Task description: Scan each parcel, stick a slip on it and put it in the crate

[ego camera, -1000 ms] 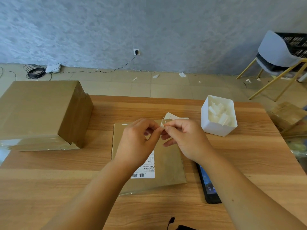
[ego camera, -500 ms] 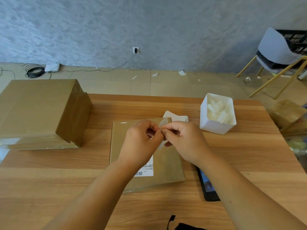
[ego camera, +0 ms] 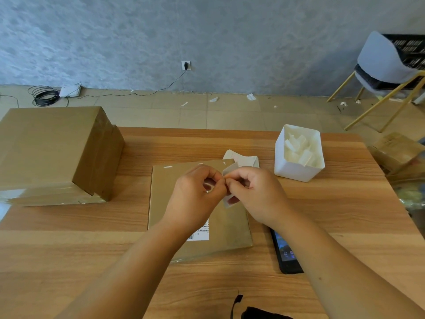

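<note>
A flat brown parcel point(ego camera: 232, 224) with a white barcode label point(ego camera: 202, 233) lies in the middle of the wooden table point(ego camera: 69, 249). Both hands hover just above its far half. My left hand point(ego camera: 195, 196) and my right hand point(ego camera: 255, 194) meet fingertip to fingertip, and together they pinch a small white slip point(ego camera: 230, 169). The slip's lower end pokes out under my right fingers. A black scanner device point(ego camera: 286, 252) with a lit screen lies on the table right of the parcel, partly hidden by my right forearm.
A large taped cardboard box point(ego camera: 53, 153) stands at the table's left. A white tub point(ego camera: 299, 155) of paper pieces sits back right, with a loose stack of slips point(ego camera: 243, 158) beside it. A chair point(ego camera: 386, 72), cardboard point(ego camera: 397, 153) and cables point(ego camera: 43, 95) are on the floor beyond.
Both hands have stayed over the parcel, working the slip between the fingertips; they have drawn slightly closer together and lower, and the slip now hangs below my right fingers.
</note>
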Demonstrator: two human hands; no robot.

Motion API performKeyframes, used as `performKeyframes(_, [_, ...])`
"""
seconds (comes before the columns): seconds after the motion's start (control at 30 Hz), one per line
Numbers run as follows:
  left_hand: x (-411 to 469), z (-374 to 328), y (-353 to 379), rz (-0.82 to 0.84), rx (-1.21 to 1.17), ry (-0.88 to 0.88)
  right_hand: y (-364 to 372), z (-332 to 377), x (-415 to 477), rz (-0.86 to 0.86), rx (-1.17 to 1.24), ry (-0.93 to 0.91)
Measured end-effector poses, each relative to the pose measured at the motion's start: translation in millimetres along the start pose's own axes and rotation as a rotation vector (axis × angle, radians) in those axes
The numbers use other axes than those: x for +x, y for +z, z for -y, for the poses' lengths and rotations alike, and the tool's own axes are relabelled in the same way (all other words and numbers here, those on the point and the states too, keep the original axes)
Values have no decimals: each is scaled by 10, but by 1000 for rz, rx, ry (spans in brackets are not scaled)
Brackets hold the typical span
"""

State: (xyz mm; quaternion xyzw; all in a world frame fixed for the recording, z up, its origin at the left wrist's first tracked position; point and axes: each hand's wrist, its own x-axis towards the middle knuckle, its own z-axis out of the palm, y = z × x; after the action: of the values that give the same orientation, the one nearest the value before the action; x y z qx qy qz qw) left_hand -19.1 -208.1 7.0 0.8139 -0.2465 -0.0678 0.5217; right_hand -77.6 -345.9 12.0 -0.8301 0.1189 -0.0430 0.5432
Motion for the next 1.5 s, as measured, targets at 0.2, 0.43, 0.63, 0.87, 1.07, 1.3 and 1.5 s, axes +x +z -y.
performKeyframes(0.2, [-4,12,-44,33,-44,-9,-26,-10,-23,0,94,41])
performKeyframes(0.43, [61,64,-211,115,-18,102,12,64,49,7,40,49])
performKeyframes(0.63, [93,123,-408,133,-56,118,148,201,110,-4,95,94])
performKeyframes(0.87, [95,138,-569,99,-105,95,325,371,113,-29,264,143])
performKeyframes(1.07, [94,108,-662,88,-188,93,384,470,82,-39,373,118])
performKeyframes(1.3, [72,106,-728,89,-267,98,461,537,50,-107,323,94])
performKeyframes(1.5, [58,104,-743,54,-200,117,518,557,32,-134,173,81])
